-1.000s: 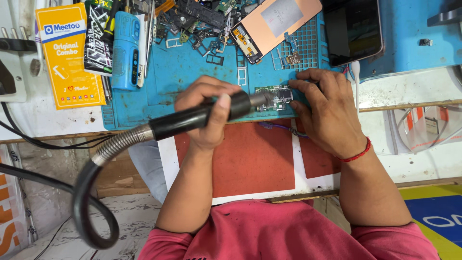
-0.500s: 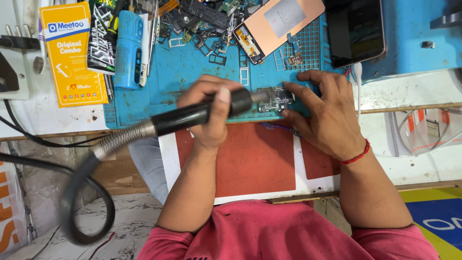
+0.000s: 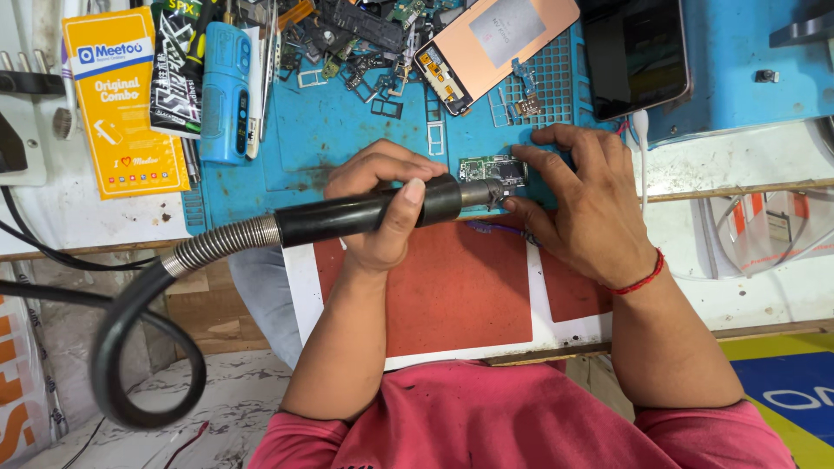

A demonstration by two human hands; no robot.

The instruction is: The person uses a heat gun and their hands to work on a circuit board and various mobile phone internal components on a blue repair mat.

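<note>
Circuit board (image 3: 488,168) partly hidden by right hand (image 3: 591,208), left hand (image 3: 382,204) gripping hot-air handle (image 3: 365,213)

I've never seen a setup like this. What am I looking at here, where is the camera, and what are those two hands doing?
There is no machine here, only a person at a workbench. The camera sits on the person's head and looks straight down, so you see their own arms and red shirt at the bottom.

The left hand grips a black wand with a metal nozzle; a ribbed hose loops off it to the left. The nozzle points at a small green circuit board, which the right hand steadies with its fingertips.

The board lies on a blue mat strewn with small phone parts. Further back are a phone screen panel face down, a dark phone, a blue handheld device and a yellow packet.
</note>
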